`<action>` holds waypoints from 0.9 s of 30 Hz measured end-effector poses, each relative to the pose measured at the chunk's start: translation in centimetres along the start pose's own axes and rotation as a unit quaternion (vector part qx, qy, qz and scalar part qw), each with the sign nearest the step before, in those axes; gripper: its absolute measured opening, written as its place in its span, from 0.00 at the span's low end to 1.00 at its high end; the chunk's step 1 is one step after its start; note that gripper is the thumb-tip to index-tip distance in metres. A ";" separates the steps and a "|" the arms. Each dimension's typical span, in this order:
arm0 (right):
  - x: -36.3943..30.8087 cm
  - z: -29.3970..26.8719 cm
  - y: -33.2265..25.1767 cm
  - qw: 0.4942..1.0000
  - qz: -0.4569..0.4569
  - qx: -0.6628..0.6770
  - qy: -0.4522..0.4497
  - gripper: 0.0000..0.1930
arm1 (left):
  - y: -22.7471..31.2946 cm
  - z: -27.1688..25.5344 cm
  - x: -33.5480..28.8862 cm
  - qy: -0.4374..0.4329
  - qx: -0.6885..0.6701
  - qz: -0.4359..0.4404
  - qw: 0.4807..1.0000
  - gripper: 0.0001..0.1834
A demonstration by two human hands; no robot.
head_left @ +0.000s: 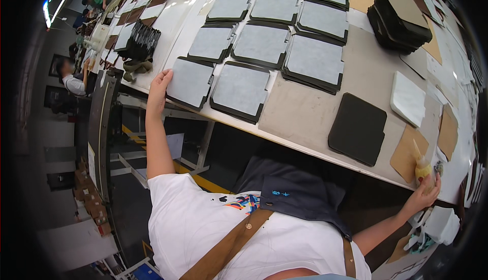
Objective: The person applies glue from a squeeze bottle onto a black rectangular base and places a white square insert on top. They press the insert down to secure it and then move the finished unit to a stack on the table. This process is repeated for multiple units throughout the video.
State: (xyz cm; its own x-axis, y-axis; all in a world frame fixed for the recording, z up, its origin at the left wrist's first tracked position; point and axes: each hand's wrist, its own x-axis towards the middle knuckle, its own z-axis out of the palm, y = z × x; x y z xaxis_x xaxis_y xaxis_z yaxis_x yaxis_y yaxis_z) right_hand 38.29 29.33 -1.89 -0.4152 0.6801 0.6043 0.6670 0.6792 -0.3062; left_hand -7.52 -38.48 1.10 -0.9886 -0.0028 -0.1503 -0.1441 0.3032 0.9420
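Observation:
My left hand is at the table's front edge, its fingers closed on the left edge of a black panel faced with pale grey sheet. Far to the right, my right hand is wrapped round a yellowish squeeze bottle with a pointed nozzle, whose tip points away from me. The bottle is over a piece of brown card. Beside the held panel lies another grey-faced panel, and several more like them are set out in rows behind, some stacked.
Right of the rows lie a plain black stack and white sheets. A tall pile of black pieces stands at the back right. Another black pile sits at the left. White cloth or bags hang near my right forearm. People work far left.

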 end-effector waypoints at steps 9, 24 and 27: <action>-1.3 -0.8 2.6 0.943 0.237 0.207 -0.112 0.37 | -3.1 -0.5 2.3 0.089 0.209 0.064 0.972 0.18; -0.8 -2.7 1.4 0.679 0.278 0.679 0.022 0.31 | 3.4 7.8 -1.2 0.178 0.370 0.346 0.844 0.11; -0.5 -2.2 -0.1 0.674 0.251 0.694 0.030 0.34 | 6.2 14.8 -4.5 0.114 0.346 0.406 0.838 0.06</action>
State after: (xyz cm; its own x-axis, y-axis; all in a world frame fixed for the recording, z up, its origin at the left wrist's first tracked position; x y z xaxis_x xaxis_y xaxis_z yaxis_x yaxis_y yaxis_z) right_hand 39.80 28.33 -0.60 -0.2997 0.9363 0.1830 -0.5242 -0.0013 -0.8516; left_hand -3.36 -22.48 3.22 -0.7423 0.3137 0.5921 0.5619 0.7728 0.2951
